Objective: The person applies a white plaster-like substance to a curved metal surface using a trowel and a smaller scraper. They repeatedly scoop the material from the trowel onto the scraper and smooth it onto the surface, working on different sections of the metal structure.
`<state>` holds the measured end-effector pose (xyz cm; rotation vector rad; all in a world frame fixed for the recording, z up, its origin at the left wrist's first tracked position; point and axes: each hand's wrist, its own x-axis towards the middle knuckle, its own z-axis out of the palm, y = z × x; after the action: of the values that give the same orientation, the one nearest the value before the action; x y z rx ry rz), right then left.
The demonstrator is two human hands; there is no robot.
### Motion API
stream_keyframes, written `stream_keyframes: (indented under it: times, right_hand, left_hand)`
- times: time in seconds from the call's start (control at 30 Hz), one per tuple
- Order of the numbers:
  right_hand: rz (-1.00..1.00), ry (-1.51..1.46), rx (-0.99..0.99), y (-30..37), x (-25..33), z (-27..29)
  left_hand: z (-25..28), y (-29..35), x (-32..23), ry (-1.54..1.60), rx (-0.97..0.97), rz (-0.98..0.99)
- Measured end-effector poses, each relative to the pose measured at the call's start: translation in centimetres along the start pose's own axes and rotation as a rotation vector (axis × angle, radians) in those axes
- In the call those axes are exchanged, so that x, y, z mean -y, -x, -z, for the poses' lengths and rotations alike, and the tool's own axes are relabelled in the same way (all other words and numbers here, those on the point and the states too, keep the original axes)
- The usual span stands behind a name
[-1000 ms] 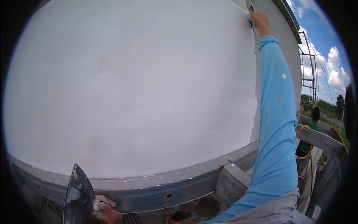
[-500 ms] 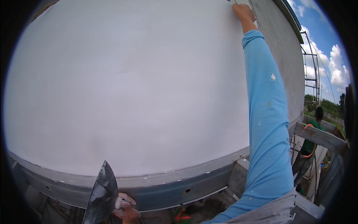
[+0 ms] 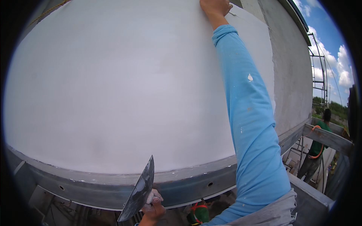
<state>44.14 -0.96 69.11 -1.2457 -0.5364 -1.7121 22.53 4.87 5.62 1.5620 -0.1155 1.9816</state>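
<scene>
My left hand (image 3: 155, 206), smeared with white, is closed at the underside of a dark metal plate (image 3: 140, 190) with white smears, held tilted below the white wall. Stretched up to the top edge of the view, my right hand (image 3: 215, 10) is closed against the wall, its arm in a light blue sleeve (image 3: 250, 120) with white spots. What its fingers hold is mostly cut off. A smooth white coat (image 3: 113, 94) covers most of the wall, ending at the right in an uneven edge beside bare grey wall (image 3: 290, 71).
A grey steel beam (image 3: 113, 188) runs along the wall's foot. On the right are another beam (image 3: 328, 137), scaffolding (image 3: 319, 71) and a person in green (image 3: 318, 145) with an orange strap. Below, another person's green headgear (image 3: 200, 214) shows. A rope (image 3: 47, 14) hangs top left.
My right hand has moved left along the top of the wall, uncovering the white coat's right edge. My left hand and the metal plate have shifted right, and the plate appears more edge-on.
</scene>
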Motion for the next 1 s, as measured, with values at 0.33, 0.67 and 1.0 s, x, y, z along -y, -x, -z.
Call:
stream_keyframes:
  times: [0.33, 0.67, 1.0]
  right_hand:
    - [0.306, -0.185, -0.005, 5.0, 10.6, 1.4]
    - [0.043, 0.046, 0.141, -7.1, -19.7, 6.7]
    - [-0.272, 0.111, 0.474, -11.1, -37.6, 4.4]
  left_hand:
    - [0.2, -1.0, -0.9, -0.019, 0.075, -0.062]
    - [-0.6, -0.3, -0.4, -0.102, -0.019, -0.041]
    - [-0.3, -0.1, -1.1, -0.126, -0.102, 0.036]
